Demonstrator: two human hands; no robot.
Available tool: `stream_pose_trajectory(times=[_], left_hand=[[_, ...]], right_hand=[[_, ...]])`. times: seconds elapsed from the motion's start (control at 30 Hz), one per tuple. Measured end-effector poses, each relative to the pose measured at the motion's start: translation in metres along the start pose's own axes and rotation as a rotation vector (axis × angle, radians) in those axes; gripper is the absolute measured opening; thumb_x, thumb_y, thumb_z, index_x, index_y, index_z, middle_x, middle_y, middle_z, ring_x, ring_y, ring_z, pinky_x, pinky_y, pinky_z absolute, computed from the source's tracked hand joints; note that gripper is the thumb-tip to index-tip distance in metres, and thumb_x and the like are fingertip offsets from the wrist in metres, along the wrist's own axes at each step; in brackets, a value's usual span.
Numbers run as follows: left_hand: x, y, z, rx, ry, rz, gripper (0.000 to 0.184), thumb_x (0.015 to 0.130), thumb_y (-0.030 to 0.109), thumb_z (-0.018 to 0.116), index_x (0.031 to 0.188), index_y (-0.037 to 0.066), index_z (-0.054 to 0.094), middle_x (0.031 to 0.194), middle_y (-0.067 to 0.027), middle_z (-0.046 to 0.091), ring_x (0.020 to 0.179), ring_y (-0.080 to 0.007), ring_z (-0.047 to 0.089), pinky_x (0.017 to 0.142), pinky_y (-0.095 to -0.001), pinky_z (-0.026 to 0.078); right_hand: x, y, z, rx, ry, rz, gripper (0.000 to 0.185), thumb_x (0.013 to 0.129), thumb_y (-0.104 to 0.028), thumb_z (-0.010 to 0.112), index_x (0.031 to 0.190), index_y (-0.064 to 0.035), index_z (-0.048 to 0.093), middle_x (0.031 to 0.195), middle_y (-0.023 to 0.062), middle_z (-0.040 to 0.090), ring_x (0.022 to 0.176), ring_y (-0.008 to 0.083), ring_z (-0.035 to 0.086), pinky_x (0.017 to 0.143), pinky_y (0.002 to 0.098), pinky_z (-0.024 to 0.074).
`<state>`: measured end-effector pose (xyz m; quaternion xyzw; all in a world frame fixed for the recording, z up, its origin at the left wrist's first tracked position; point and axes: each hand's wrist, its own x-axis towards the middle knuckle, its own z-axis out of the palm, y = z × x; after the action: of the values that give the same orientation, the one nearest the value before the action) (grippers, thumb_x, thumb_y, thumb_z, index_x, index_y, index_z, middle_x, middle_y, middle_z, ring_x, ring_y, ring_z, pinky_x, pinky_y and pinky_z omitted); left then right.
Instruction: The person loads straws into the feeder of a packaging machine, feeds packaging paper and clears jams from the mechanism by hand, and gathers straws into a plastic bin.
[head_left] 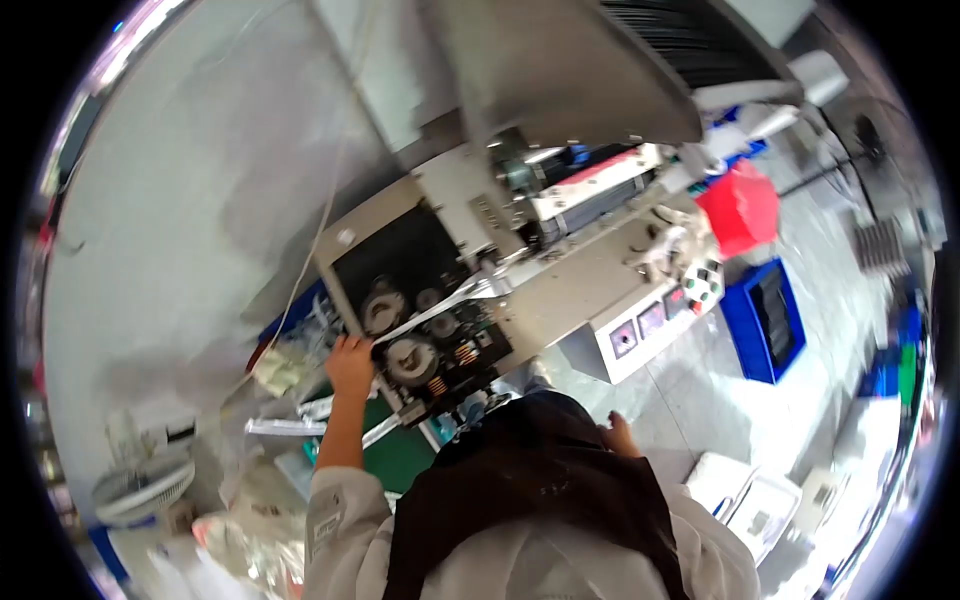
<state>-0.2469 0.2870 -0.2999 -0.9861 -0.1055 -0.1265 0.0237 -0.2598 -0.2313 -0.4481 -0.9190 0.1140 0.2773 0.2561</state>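
Note:
My left hand point(350, 368) is at the left edge of a machine, its fingers curled together at the end of a white strip point(430, 313). That strip runs slantwise from the machine's middle, over the rollers, to my fingers. Round grey rollers point(411, 359) and copper-coloured springs point(466, 355) sit on the black mechanism close to this hand. My right hand point(619, 436) hangs low beside my dark apron, away from the machine. It is small and blurred, and its fingers are partly hidden, so its grip does not show.
A control box point(640, 335) with lit displays fronts the machine bed point(560, 295). Crumpled cloth point(672, 245) lies on the bed. To the right are a red bin point(740, 210) and a blue crate point(763, 320). Plastic bags point(250, 530) and a fan point(143, 487) stand left.

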Motion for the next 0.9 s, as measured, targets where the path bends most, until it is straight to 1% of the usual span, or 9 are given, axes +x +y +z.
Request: stream_pose_trajectory(times=[0.07, 0.17, 0.33, 0.47, 0.53, 0.6, 0.7, 0.73, 0.9], left_hand=[[-0.005, -0.007, -0.004, 0.028, -0.044, 0.009, 0.004, 0.064, 0.014, 0.057, 0.066, 0.011, 0.058, 0.072, -0.0034, 0.055, 0.072, -0.0230, 0.053, 0.055, -0.0350, 0.045], [-0.014, -0.026, -0.017, 0.010, -0.034, 0.025, 0.002, 0.058, 0.009, 0.056, 0.060, 0.008, 0.055, 0.065, -0.0071, 0.053, 0.068, -0.0245, 0.054, 0.054, -0.0358, 0.044], [-0.028, -0.047, -0.038, 0.073, -0.077, 0.081, 0.002, 0.064, 0.009, 0.054, 0.063, 0.008, 0.056, 0.065, -0.0073, 0.053, 0.067, -0.0249, 0.053, 0.053, -0.0362, 0.043], [-0.030, -0.040, -0.044, 0.034, -0.051, 0.078, 0.004, 0.067, 0.010, 0.054, 0.065, 0.009, 0.057, 0.066, -0.0075, 0.053, 0.067, -0.0251, 0.052, 0.054, -0.0364, 0.043], [-0.030, -0.037, -0.047, 0.079, -0.103, 0.011, 0.004, 0.068, 0.011, 0.054, 0.067, 0.010, 0.058, 0.067, -0.0074, 0.053, 0.068, -0.0254, 0.052, 0.054, -0.0365, 0.043], [-0.029, -0.038, -0.050, 0.101, -0.170, -0.041, 0.007, 0.068, 0.016, 0.057, 0.072, 0.011, 0.060, 0.070, -0.0068, 0.054, 0.068, -0.0263, 0.053, 0.055, -0.0379, 0.042], [-0.028, -0.034, -0.060, 0.137, -0.203, -0.096, 0.012, 0.071, 0.022, 0.058, 0.075, 0.011, 0.062, 0.071, -0.0076, 0.057, 0.066, -0.0274, 0.055, 0.055, -0.0382, 0.043], [-0.030, -0.040, -0.059, 0.097, -0.200, -0.109, 0.013, 0.071, 0.023, 0.059, 0.074, 0.011, 0.062, 0.069, -0.0081, 0.057, 0.064, -0.0274, 0.055, 0.054, -0.0387, 0.042], [-0.017, 0.003, -0.095, 0.215, -0.326, -0.218, 0.015, 0.069, 0.024, 0.061, 0.074, 0.010, 0.062, 0.067, -0.0083, 0.057, 0.062, -0.0269, 0.055, 0.051, -0.0385, 0.041]], right_hand=[[-0.013, -0.002, 0.004, 0.014, -0.098, 0.120, 0.057, 0.068, -0.026, 0.060, 0.115, 0.0016, 0.041, 0.110, 0.0222, 0.049, 0.104, 0.0342, 0.046, 0.087, 0.0380, 0.0376], [-0.013, -0.028, -0.006, 0.044, -0.003, 0.093, 0.055, 0.067, -0.023, 0.059, 0.113, 0.0028, 0.042, 0.109, 0.0223, 0.050, 0.102, 0.0343, 0.047, 0.086, 0.0375, 0.0382], [0.013, -0.042, -0.010, 0.125, 0.154, 0.084, 0.053, 0.068, -0.020, 0.057, 0.113, 0.0025, 0.042, 0.109, 0.0216, 0.050, 0.103, 0.0342, 0.047, 0.087, 0.0373, 0.0378], [0.016, -0.042, -0.016, 0.159, 0.106, 0.168, 0.058, 0.068, -0.019, 0.057, 0.118, 0.0021, 0.037, 0.111, 0.0228, 0.048, 0.103, 0.0353, 0.046, 0.088, 0.0382, 0.0373], [0.022, -0.036, -0.022, 0.224, 0.120, 0.145, 0.065, 0.067, -0.015, 0.055, 0.122, 0.0066, 0.027, 0.122, 0.0262, 0.035, 0.113, 0.0350, 0.036, 0.094, 0.0362, 0.0316], [0.053, -0.013, -0.014, 0.206, 0.303, 0.019, 0.073, 0.065, -0.008, 0.055, 0.126, 0.0056, 0.017, 0.129, 0.0248, 0.024, 0.114, 0.0358, 0.034, 0.094, 0.0374, 0.0313], [0.080, -0.029, -0.064, 0.413, 0.398, 0.068, 0.073, 0.064, -0.003, 0.048, 0.128, 0.0021, 0.014, 0.133, 0.0216, 0.017, 0.114, 0.0377, 0.033, 0.090, 0.0377, 0.0354], [0.106, -0.015, -0.061, 0.425, 0.486, 0.006, 0.075, 0.065, -0.008, 0.051, 0.129, 0.0014, 0.012, 0.133, 0.0223, 0.018, 0.120, 0.0351, 0.025, 0.096, 0.0354, 0.0293], [0.191, -0.007, -0.110, 0.337, 0.657, 0.083, 0.073, 0.065, -0.002, 0.047, 0.129, -0.0011, 0.011, 0.136, 0.0171, 0.013, 0.113, 0.0366, 0.035, 0.086, 0.0397, 0.0377]])
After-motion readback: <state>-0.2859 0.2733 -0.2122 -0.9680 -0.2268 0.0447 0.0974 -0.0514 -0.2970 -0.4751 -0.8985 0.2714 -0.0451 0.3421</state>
